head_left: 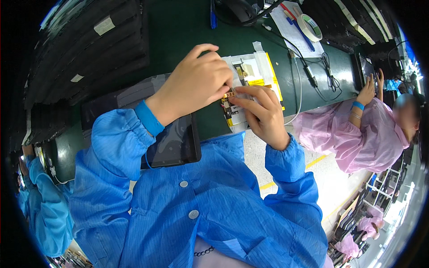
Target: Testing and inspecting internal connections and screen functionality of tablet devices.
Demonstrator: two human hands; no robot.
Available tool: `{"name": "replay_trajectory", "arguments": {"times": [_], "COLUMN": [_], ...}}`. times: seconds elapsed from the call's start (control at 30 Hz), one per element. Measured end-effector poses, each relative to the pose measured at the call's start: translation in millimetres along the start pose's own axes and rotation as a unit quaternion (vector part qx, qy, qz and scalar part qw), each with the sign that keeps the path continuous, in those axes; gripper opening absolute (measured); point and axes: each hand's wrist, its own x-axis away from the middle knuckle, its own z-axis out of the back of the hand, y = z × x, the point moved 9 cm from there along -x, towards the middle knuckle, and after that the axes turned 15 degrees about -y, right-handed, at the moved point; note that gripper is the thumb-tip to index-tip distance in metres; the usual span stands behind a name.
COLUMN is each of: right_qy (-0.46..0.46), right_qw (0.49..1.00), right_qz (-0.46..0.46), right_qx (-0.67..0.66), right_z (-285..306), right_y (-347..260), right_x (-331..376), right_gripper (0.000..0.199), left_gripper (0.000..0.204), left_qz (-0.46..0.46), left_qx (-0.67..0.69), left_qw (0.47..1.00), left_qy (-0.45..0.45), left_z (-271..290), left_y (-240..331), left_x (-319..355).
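My left hand (196, 82) reaches over from the left, its thumb and forefinger pinched together at a small copper-coloured strip (229, 94). Whatever lies between those fingertips is too small to make out. From the other side my right hand (266, 114) brings its bent fingers to the same strip; its fingertips partly cover the spot. Both hands work above a flat, white-and-yellow taped fixture (275, 80) with small electronic parts on it. Beside my left forearm lies a dark tablet-like panel (176, 145) at the table's near edge.
Stacked black trays (111, 49) rise at the left. Farther back are a paper sheet (286, 33), a tape roll (309, 27), pens and a black mouse (239, 10). Cables (308, 71) run right of the fixture. A co-worker in a pink smock (353, 129) sits at the right.
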Motion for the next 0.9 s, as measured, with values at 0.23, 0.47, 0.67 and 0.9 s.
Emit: {"name": "replay_trajectory", "arguments": {"times": [0.23, 0.47, 0.67, 0.9], "right_qy": [-0.002, -0.021, 0.086, 0.167], "right_qw": [1.0, 0.982, 0.847, 0.874], "right_qz": [0.011, -0.02, -0.144, 0.058], "right_qx": [0.013, -0.188, -0.504, -0.453], "right_z": [6.8, -13.4, -45.7, 6.6], "right_y": [-12.0, -75.5, -85.2, -120.0], "right_x": [-2.9, -8.1, 15.1, -5.5], "right_gripper": [0.037, 0.052, 0.046, 0.044], "left_gripper": [0.075, 0.075, 0.079, 0.038], "left_qz": [0.17, 0.259, 0.25, 0.116], "left_qx": [0.007, 0.041, 0.006, -0.249], "left_qw": [0.985, 0.954, 0.96, 0.955], "left_qy": [0.006, -0.144, -0.127, 0.112], "left_z": [14.3, 40.0, 16.6, 75.4], "left_y": [-22.7, 15.1, 30.5, 69.4], "left_x": [33.9, 134.7, 177.6, 210.0]}}
